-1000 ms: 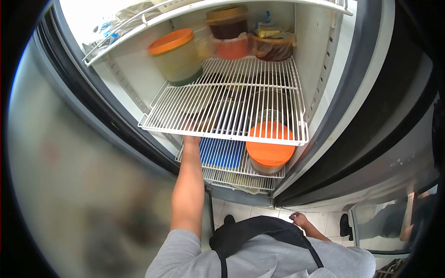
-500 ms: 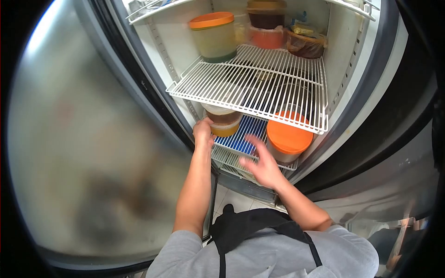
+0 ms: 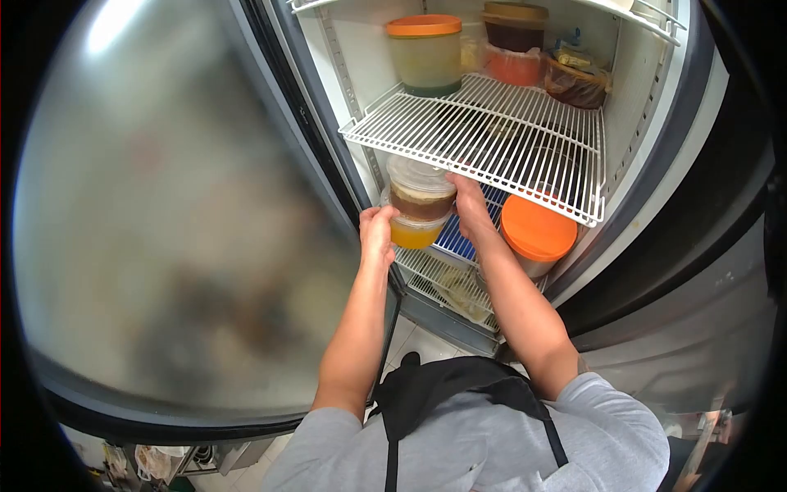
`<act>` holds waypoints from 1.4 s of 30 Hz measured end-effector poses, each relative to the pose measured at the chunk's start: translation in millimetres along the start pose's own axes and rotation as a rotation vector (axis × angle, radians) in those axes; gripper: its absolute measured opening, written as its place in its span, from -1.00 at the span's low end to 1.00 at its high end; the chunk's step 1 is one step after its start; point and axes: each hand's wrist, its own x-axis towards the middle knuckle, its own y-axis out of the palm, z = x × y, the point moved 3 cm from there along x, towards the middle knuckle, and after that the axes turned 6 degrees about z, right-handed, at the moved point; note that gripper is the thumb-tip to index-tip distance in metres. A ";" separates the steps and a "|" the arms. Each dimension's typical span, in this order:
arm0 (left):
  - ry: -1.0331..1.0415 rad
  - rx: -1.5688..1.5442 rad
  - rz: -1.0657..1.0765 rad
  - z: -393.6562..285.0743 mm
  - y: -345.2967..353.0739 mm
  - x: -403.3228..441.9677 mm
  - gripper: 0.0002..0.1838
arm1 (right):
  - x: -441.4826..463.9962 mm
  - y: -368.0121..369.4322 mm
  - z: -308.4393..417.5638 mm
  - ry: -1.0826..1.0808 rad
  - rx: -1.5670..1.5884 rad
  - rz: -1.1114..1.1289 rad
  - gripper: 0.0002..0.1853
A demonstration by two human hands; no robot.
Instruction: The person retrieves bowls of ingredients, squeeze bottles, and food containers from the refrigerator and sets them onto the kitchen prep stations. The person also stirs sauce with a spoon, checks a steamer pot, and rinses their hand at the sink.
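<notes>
Two round clear plastic tubs are stacked at the left of the lower shelf. The upper tub (image 3: 421, 199) has a clear lid and brown contents under a paler layer. The lower tub (image 3: 415, 237) holds something yellow-orange. My left hand (image 3: 378, 234) grips the stack from the left, where the two tubs meet. On the opposite side my right hand (image 3: 470, 205) is closed against the upper tub, its fingers partly hidden behind it. Right of my forearm stands a large tub with an orange lid (image 3: 538, 227).
Above my hands juts a white wire shelf (image 3: 492, 135). It bears a tall orange-lidded tub (image 3: 425, 57), a dark tub (image 3: 515, 29) on a red one, and a plastic-wrapped bowl (image 3: 575, 80). The fridge door (image 3: 180, 230) stands open at left.
My right hand has moved from open air up to the right side of the tubs and closed on them. The stack has come slightly forward, showing the upper lid. The view has shifted.
</notes>
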 end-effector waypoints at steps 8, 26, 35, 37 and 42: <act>-0.246 -0.218 0.324 7.6 13.1 -38.3 -0.30 | -17.9 2.3 13.7 -0.043 -0.045 -0.005 -0.38; 0.078 -0.520 -0.012 86.8 -109.7 -238.7 -0.30 | -181.5 36.4 -67.3 -0.163 -0.172 0.608 -0.50; 0.128 -0.636 -0.260 136.0 -189.2 -428.6 -0.43 | -288.8 73.7 -119.6 0.166 0.019 0.926 -0.40; 0.162 -0.658 -0.320 145.5 -203.4 -474.9 -0.42 | -292.7 79.6 -167.4 0.276 -0.207 0.882 -0.48; 0.218 -0.653 -0.526 141.2 -227.4 -592.4 -0.33 | -379.1 122.6 -277.9 0.039 -0.913 1.511 -0.58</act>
